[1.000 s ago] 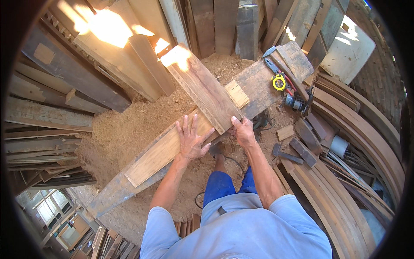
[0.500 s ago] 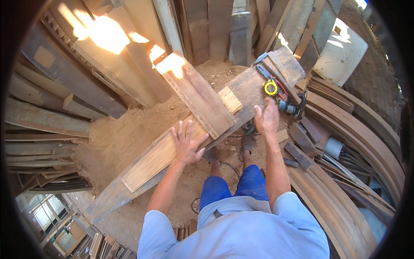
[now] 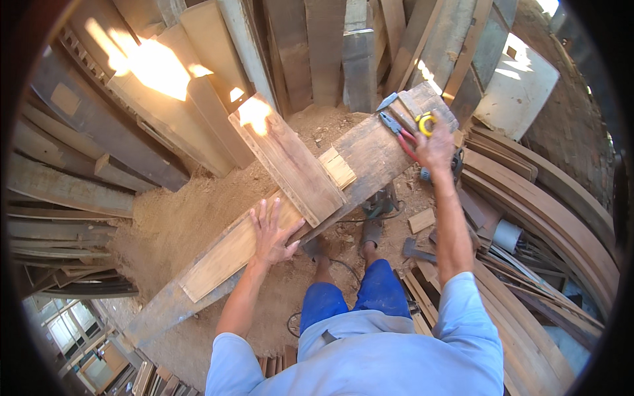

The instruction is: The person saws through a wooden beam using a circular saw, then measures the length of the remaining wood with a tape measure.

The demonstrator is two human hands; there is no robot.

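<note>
My left hand (image 3: 271,234) lies with fingers spread on a pale board (image 3: 221,254), which rests along the long wooden bench plank (image 3: 366,148). Across that board lies a thicker brown board (image 3: 290,162), its near end beside my left fingertips. A short light wood block (image 3: 337,167) sits against its right side. Toward the bench's far right end, my right hand (image 3: 436,152) has its fingers closed around a yellow tape measure (image 3: 426,123). Just left of the tape lie pliers (image 3: 391,123) with red handles, partly hidden by the hand.
Small wood strips (image 3: 409,104) lie at the bench's far end. A power tool (image 3: 380,203) with a cable sits below the bench near my feet. Sawdust (image 3: 168,228) covers the ground. Leaning planks (image 3: 323,59) stand behind; stacked curved boards (image 3: 548,211) lie right.
My right hand has reached farther and taken hold of the tape measure, shifting it right, away from the pliers. My left hand stays spread on the pale board. The view has shifted slightly.
</note>
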